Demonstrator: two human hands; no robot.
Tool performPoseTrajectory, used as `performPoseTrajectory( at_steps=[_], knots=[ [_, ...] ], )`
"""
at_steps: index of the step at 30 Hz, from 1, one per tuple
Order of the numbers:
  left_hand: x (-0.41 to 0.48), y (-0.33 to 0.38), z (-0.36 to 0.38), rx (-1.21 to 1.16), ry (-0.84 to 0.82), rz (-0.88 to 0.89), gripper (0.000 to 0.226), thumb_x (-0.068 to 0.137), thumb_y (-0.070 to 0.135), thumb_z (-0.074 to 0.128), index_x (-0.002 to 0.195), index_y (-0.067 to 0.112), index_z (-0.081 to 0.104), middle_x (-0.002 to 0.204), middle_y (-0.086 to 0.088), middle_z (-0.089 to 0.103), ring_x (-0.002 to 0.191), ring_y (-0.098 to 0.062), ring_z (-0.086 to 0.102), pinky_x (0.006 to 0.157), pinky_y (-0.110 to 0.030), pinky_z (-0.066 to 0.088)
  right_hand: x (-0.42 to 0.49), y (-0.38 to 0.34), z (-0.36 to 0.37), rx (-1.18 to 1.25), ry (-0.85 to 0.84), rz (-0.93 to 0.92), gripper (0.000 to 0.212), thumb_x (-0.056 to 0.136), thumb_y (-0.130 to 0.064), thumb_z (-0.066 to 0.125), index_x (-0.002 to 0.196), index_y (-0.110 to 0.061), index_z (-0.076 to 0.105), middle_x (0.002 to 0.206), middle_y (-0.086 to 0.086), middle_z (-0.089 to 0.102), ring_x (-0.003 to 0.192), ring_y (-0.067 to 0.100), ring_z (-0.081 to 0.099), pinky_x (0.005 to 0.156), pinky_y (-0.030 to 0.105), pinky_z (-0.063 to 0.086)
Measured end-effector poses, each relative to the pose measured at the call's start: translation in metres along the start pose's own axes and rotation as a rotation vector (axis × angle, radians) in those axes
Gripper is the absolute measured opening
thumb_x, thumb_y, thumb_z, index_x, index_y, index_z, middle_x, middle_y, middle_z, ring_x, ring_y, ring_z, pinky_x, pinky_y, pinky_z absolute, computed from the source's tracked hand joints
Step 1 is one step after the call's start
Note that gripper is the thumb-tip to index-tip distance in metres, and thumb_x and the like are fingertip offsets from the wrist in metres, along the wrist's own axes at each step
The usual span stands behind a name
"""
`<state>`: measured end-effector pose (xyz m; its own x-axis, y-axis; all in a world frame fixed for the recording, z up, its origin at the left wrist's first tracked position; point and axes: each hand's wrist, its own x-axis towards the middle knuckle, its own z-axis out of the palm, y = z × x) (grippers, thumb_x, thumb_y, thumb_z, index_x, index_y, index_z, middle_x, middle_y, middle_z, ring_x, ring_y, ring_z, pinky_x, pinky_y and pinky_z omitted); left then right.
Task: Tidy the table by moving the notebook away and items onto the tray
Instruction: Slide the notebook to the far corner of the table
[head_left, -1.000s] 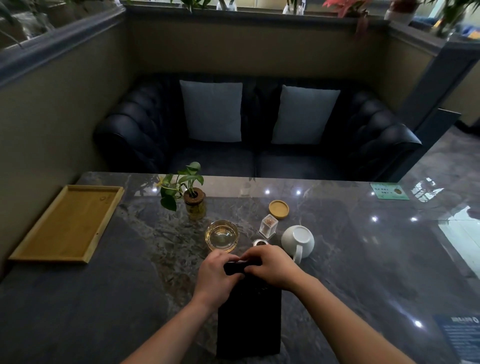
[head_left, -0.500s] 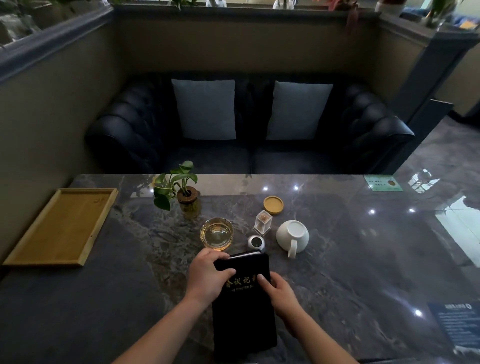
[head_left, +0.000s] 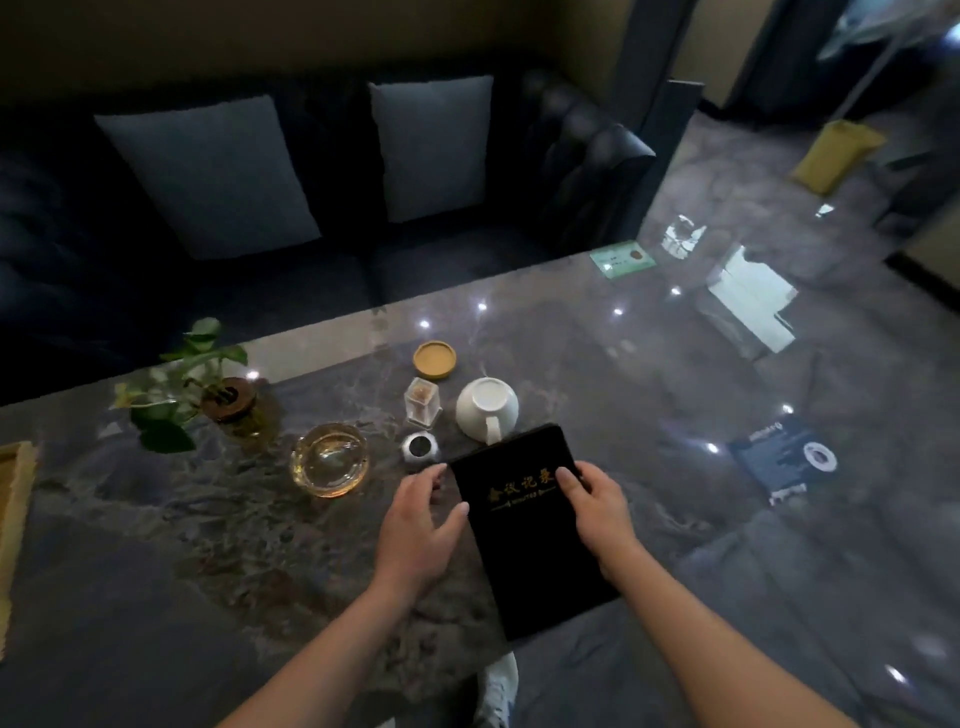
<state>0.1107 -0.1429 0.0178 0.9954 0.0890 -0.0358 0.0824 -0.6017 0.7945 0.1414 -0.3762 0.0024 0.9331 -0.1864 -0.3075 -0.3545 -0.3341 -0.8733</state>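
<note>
**Inspector:** Left hand (head_left: 421, 525): fingers spread against the left edge of the notebook (head_left: 524, 535), thumb tip on its cover.

**Clerk:** Notebook's position?

**Inspector:** At the near edge of the tabletop (head_left: 208, 545), its far corner just beside the mug (head_left: 487, 408) handle. Right hand (head_left: 597, 504) pinches the right edge, thumb on top.

**Clerk:** Handling?

**Inspector:** Judged stiff-covered, light and smooth. Hold both long edges and lift it clear of the mug.
</note>
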Motion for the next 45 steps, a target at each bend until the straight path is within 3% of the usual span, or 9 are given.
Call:
performPoseTrajectory(
  at_steps=[4,6,9,12,18,22,27,33,45],
  knots=[
    [0.013,0.004,0.044,0.233,-0.155,0.221,0.05,0.084,0.031,0.064,0.131,0.015,0.055,0.122,-0.006,0.055,0.114,-0.023,0.054,0.095,-0.036,0.047,0.026,0.011,-0.042,-0.032,0.116,0.025,0.019,0.096,-0.035,0.059,0.084,-0.045,0.069,0.079,-0.019,0.072,0.07,-0.003,0.066,0.056,0.013,0.047],
    [0.024,0.005,0.068,0.373,-0.207,0.32,0.053,0.085,0.036,0.058,0.133,0.014,0.053,0.128,-0.01,0.054,0.117,-0.029,0.052,0.1,-0.039,0.046,0.043,0.019,-0.062,-0.05,0.149,0.073,0.014,0.096,-0.04,0.058,0.089,-0.04,0.07,0.08,-0.014,0.074,0.076,0.005,0.069,0.061,0.022,0.051],
    [0.038,0.005,0.102,0.602,-0.341,0.41,0.059,0.091,0.042,0.043,0.144,0.017,0.041,0.149,-0.016,0.039,0.14,-0.034,0.033,0.118,-0.043,0.024,0.072,0.035,-0.09,-0.065,0.196,0.152,0.02,0.095,-0.044,0.057,0.096,-0.029,0.07,0.086,-0.006,0.074,0.086,0.017,0.07,0.076,0.04,0.057],
    [0.048,-0.002,0.127,0.716,-0.387,0.449,0.062,0.094,0.05,0.033,0.148,0.022,0.035,0.157,-0.013,0.031,0.148,-0.031,0.021,0.121,-0.05,0.012,0.103,0.045,-0.111,-0.073,0.227,0.203,0.024,0.095,-0.044,0.057,0.099,-0.026,0.07,0.09,-0.002,0.074,0.087,0.022,0.069,0.082,0.047,0.058],
    [0.047,-0.02,0.144,0.7,-0.359,0.451,0.065,0.09,0.056,0.043,0.148,0.028,0.037,0.156,-0.007,0.036,0.148,-0.028,0.023,0.117,-0.056,0.016,0.132,0.05,-0.128,-0.24,0.206,0.21,0.046,0.091,-0.034,0.066,0.133,-0.022,0.053,0.128,0.003,0.063,0.115,0.026,0.059,0.099,0.053,0.049],
    [0.047,-0.019,0.143,0.693,-0.363,0.435,0.065,0.089,0.056,0.045,0.147,0.029,0.038,0.156,-0.006,0.035,0.148,-0.028,0.023,0.117,-0.057,0.018,0.106,0.055,-0.108,-0.696,0.268,-0.068,0.069,0.083,-0.036,0.072,0.144,-0.019,0.043,0.148,0.01,0.043,0.133,0.034,0.037,0.107,0.055,0.036],
    [0.045,-0.017,0.139,0.706,-0.373,0.425,0.065,0.088,0.056,0.047,0.147,0.029,0.038,0.155,-0.007,0.037,0.146,-0.029,0.025,0.117,-0.057,0.019,0.067,0.069,-0.054,-0.959,0.15,-0.253,0.076,0.084,-0.069,0.053,0.147,-0.032,0.034,0.157,0.004,0.026,0.144,0.031,0.023,0.114,0.055,0.023],
    [0.049,0.001,0.152,0.764,-0.349,0.348,0.059,0.086,0.056,0.047,0.135,0.023,0.047,0.143,-0.013,0.046,0.138,-0.035,0.034,0.113,-0.062,0.02,0.102,0.08,-0.07,-1.034,0.175,-0.296,0.063,0.092,-0.06,0.046,0.149,-0.036,0.03,0.159,0.002,0.026,0.146,0.03,0.021,0.119,0.054,0.017],
    [0.049,0.001,0.16,0.741,-0.322,0.329,0.063,0.083,0.056,0.051,0.137,0.024,0.048,0.146,-0.013,0.045,0.138,-0.036,0.036,0.112,-0.064,0.022,0.211,0.071,-0.143,-1.065,0.13,-0.193,0.06,0.097,-0.055,0.039,0.152,-0.042,0.016,0.165,-0.006,0.012,0.152,0.023,0.007,0.123,0.05,0.008]
  ],
)
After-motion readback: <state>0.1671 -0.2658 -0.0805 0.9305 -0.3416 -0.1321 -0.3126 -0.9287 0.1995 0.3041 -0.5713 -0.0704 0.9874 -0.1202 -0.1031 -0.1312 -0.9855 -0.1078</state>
